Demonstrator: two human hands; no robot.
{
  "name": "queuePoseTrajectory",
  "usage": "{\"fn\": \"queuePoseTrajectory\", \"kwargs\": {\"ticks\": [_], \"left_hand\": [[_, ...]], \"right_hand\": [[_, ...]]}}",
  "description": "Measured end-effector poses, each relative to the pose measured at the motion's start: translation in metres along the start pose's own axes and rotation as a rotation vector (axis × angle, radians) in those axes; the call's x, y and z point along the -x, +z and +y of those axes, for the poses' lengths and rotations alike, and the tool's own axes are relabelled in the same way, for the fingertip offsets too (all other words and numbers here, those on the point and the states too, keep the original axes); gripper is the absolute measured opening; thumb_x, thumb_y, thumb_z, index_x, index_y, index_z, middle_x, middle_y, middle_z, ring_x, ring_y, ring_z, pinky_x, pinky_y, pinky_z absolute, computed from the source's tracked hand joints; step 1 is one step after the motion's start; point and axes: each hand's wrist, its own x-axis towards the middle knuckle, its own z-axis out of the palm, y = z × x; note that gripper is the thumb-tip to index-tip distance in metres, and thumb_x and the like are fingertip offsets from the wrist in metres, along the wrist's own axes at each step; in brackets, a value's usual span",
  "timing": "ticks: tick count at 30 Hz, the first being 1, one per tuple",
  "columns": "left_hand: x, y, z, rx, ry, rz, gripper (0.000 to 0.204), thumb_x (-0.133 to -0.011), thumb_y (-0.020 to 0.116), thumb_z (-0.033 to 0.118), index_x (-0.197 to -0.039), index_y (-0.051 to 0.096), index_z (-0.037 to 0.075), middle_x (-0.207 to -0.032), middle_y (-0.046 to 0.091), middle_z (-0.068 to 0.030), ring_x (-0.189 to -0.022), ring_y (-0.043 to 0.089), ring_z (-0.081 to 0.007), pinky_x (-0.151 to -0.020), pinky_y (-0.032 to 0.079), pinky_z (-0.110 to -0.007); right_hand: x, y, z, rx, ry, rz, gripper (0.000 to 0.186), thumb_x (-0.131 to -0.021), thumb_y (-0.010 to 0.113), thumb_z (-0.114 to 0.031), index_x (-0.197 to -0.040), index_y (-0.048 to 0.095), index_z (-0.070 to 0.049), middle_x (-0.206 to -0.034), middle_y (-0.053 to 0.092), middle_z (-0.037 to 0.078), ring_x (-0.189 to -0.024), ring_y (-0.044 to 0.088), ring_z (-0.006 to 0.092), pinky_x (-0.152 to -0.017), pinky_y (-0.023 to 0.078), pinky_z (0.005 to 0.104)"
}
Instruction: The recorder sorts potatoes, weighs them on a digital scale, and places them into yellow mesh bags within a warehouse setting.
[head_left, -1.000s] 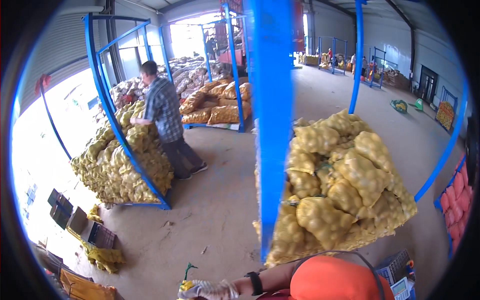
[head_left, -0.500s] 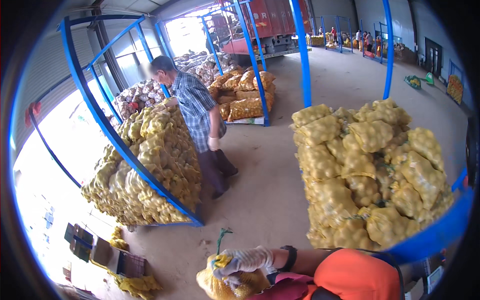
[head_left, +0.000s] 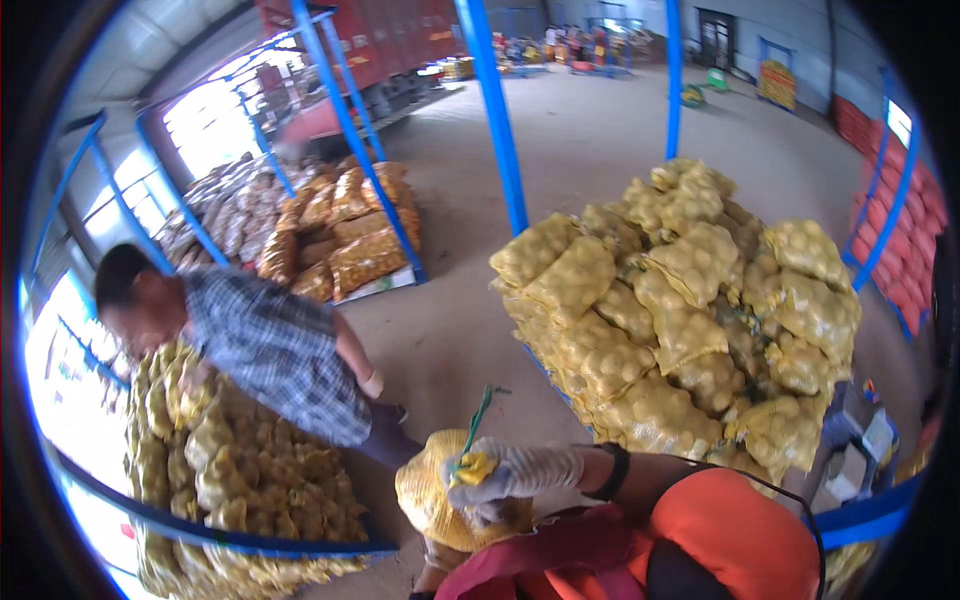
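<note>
A filled yellow mesh sack (head_left: 430, 492) is held up close in front of my body. Its gathered neck carries a green tie string (head_left: 486, 405). My right hand (head_left: 510, 472), in a pale glove, is closed around that neck. Below the sack, part of my left hand (head_left: 440, 556) shows against its underside; the fingers are hidden. To the right stands a tall pile of yellow mesh sacks (head_left: 640, 330) full of pale round produce.
A co-worker in a checked shirt (head_left: 270, 345) leans over another sack stack (head_left: 235, 470) inside a blue metal frame (head_left: 230, 540) at left. Orange sacks (head_left: 340, 225) lie farther back near a red truck container (head_left: 370, 40). Red sacks (head_left: 900, 225) stand at far right.
My view has turned to the right, shifting the sack pile left in the picture. The co-worker appears larger and lower left. My left hand has come into view beneath the held sack.
</note>
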Motion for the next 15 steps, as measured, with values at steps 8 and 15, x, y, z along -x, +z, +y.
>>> {"fn": "queuePoseTrajectory", "kwargs": {"ticks": [8, 15], "left_hand": [[-0.201, 0.079, 0.092, -0.322, -0.241, -0.234, 0.068, -0.089, 0.04, 0.057, -0.139, 0.039, 0.01, -0.142, 0.041, -0.015, -0.127, 0.043, -0.0353, -0.108, 0.032, -0.054], [-0.379, 0.108, 0.121, -0.274, -0.456, -0.266, 0.068, -0.089, 0.04, 0.056, -0.139, 0.039, 0.01, -0.141, 0.043, -0.0153, -0.127, 0.044, -0.0352, -0.108, 0.033, -0.053]], "right_hand": [[-0.023, -0.131, -0.044, -0.06, -0.217, 0.511, 0.018, -0.09, 0.064, -0.019, -0.082, 0.057, -0.005, -0.057, 0.051, 0.0, -0.056, 0.051, 0.0099, -0.059, 0.047, 0.03], [-0.093, -0.291, -0.025, 0.422, -0.328, 0.626, 0.017, -0.091, 0.064, -0.022, -0.084, 0.058, -0.007, -0.061, 0.05, -0.002, -0.058, 0.05, 0.0086, -0.059, 0.045, 0.0266]]}}
